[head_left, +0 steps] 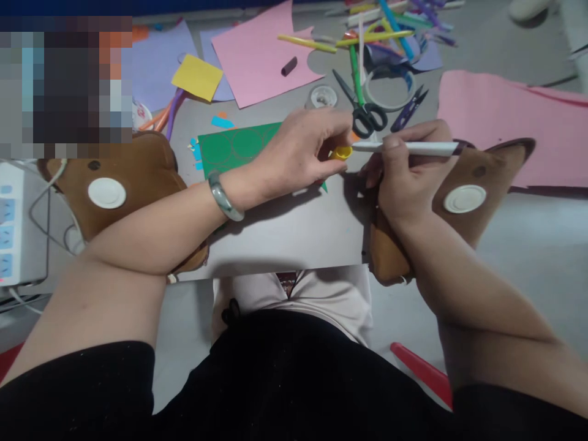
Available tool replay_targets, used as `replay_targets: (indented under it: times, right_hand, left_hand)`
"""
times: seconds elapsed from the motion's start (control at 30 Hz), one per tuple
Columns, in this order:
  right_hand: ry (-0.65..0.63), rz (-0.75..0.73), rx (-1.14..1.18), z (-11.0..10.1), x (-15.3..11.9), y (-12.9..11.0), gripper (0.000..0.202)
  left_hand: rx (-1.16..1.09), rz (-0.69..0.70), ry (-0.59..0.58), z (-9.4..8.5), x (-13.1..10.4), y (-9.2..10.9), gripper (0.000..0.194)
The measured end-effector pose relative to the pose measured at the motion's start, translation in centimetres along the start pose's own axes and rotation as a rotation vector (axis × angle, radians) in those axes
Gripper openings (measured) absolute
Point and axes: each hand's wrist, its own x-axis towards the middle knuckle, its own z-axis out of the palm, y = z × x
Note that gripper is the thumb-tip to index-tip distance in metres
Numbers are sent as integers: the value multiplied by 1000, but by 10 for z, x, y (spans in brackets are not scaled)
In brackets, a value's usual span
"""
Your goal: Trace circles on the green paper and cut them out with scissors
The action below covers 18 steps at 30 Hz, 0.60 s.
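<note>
Below both hands, the bench has a bare strip running down to its near edge; the two forearms and two brown pads bound this room on either side. Away from the body, things crowd the space beyond the hands.

The left hand has thumb and fingers pinched on one yellow roll, at its fingertips and above the bench. The right hand, just across from it, is closed around one white pen. The pen's tip points at the roll's rim; I cannot tell whether they touch.

One green sheet with drawn circles lies partly under the left hand. Beyond the hands are one pair of scissors, one pair of snips, two tape rolls and, farther off, one dark tube. The farthest coloured strips overlap too much to count.
</note>
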Motion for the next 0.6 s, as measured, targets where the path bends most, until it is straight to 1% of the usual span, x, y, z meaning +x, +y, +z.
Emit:
replay_targets:
  times: [0.17,0.33,0.43,0.53,0.6]
  right_hand:
    - [6,31,-4,1,0,-12,49]
    - [-11,93,-72,-5,-1,-21,46]
    - [-37,155,-182,-9,-2,-25,50]
    - [-41,106,-208,-10,-2,-27,54]
    - [-38,60,-194,-10,-1,-27,53]
  left_hand:
    - [-87,64,-3,1,-3,-10,19]
    - [-75,28,40,-5,-11,-9,14]
    - [-78,100,61,-9,-14,-11,13]
    - [-76,209,87,-11,-14,-14,15]
    - [-63,230,103,-11,-15,-14,15]
